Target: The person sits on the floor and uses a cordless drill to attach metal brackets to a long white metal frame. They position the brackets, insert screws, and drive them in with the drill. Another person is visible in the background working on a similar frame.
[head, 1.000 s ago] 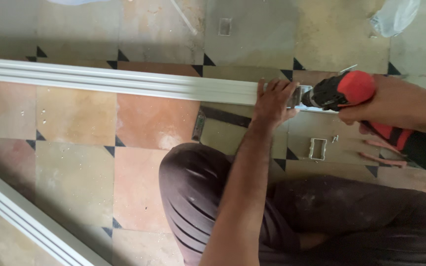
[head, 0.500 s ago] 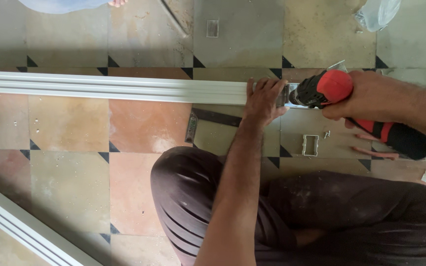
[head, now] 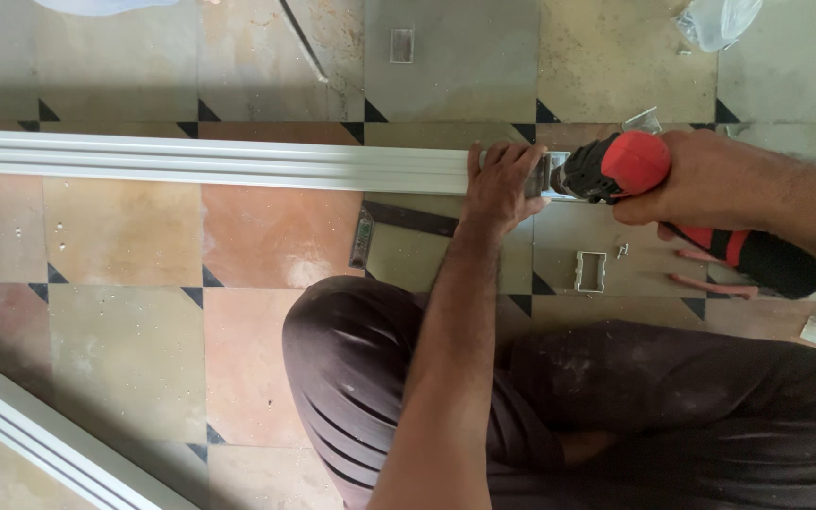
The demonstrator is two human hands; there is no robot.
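Note:
A long white aluminium profile (head: 210,162) lies across the tiled floor from the left edge to the middle. My left hand (head: 501,184) presses down on its right end, fingers spread over the top. My right hand (head: 701,179) grips a red and black cordless drill (head: 616,170), held level with its nose against the profile's end, right beside my left fingers. The drill's black battery end (head: 786,269) points toward the lower right. My knees in dark trousers fill the bottom of the view.
A metal try square (head: 399,227) lies on the floor under the profile. A small white rectangular bracket (head: 590,271) and a screw lie near my right knee. A second white profile (head: 40,430) runs diagonally at the lower left. A clear plastic bag (head: 715,21) sits top right.
The view has shifted a little, so profile and hands sit lower and further left in frame. Both hands keep the same hold on the profile and the drill.

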